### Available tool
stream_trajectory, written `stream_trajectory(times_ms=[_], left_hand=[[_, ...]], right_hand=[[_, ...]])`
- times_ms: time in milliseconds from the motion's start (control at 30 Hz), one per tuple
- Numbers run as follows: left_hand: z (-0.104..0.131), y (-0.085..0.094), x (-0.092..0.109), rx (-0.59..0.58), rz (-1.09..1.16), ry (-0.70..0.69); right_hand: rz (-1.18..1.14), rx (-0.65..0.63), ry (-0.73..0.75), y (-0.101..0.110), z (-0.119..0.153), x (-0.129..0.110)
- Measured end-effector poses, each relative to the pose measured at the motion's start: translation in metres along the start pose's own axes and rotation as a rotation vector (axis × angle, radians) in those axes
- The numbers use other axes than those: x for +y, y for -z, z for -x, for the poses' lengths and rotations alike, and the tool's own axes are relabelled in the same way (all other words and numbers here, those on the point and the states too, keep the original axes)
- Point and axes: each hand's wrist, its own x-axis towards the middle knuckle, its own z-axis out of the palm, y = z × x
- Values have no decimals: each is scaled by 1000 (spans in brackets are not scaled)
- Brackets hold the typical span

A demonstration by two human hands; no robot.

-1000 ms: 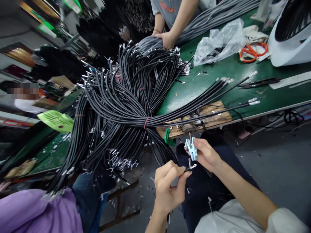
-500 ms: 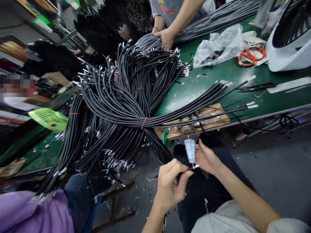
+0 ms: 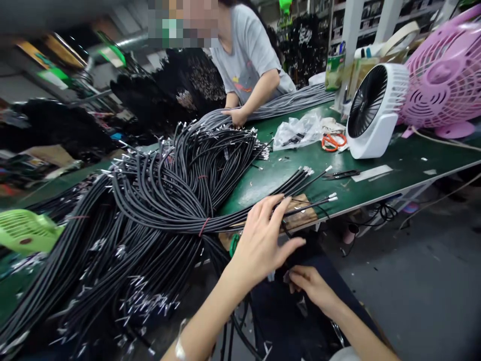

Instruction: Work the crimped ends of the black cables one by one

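My left hand point(image 3: 263, 238) reaches over the near edge of the bench, fingers spread and thumb apart. It is over the bundle of black cables point(image 3: 165, 213) with silver-coloured ends, and its fingertips are beside the loose cable ends point(image 3: 306, 170). Whether they touch a cable, I cannot tell. Lower, above my dark-clothed lap, my right hand point(image 3: 310, 283) is closed in a pinch; what sits between its fingertips is too small to make out. A sliver of the light blue cone-shaped piece point(image 3: 271, 275) shows under my left hand. A red band point(image 3: 204, 226) ties the bundle.
On the green bench point(image 3: 248, 180) are a wooden board point(image 3: 308, 213), a green clamp point(image 3: 233, 244), pliers point(image 3: 341, 175), orange-handled scissors point(image 3: 333, 142) and a plastic bag point(image 3: 296, 133). A white fan point(image 3: 376, 113) and a pink fan point(image 3: 443, 80) stand right. Across, a person point(image 3: 251, 60) handles grey cables point(image 3: 289, 104).
My left hand has let go of the cable end and moved up to the bundle, opening. My right hand has moved lower and closed in a pinch. The view has tilted up and right.
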Motion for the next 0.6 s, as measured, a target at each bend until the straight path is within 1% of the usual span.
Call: stream_trajectory(times_ms=[67, 133, 167, 200, 267, 333, 400, 500, 600], left_hand=[[-36, -16, -8, -30, -109, 64], [-66, -30, -19, -158, -208, 232], [-77, -36, -24, -249, -241, 331], [-87, -39, -29, -294, -244, 375], [-99, -41, -36, -365, -227, 413], [-104, -39, -38, -394, -209, 423], [-104, -33, -35, -374, -206, 415], [-97, -20, -23, -288, -215, 372], [-77, 1, -3, -164, -205, 287]], right_hand=[[72, 6, -1, 0, 5, 4], [133, 14, -1, 3, 11, 10], [160, 18, -1, 5, 14, 14], [185, 21, 1, 7, 17, 17], [233, 34, 10, 13, 21, 23], [281, 61, 20, 20, 24, 27], [328, 91, 26, 27, 23, 30], [381, 102, 40, 37, 20, 30], [421, 90, 52, 40, 19, 25]])
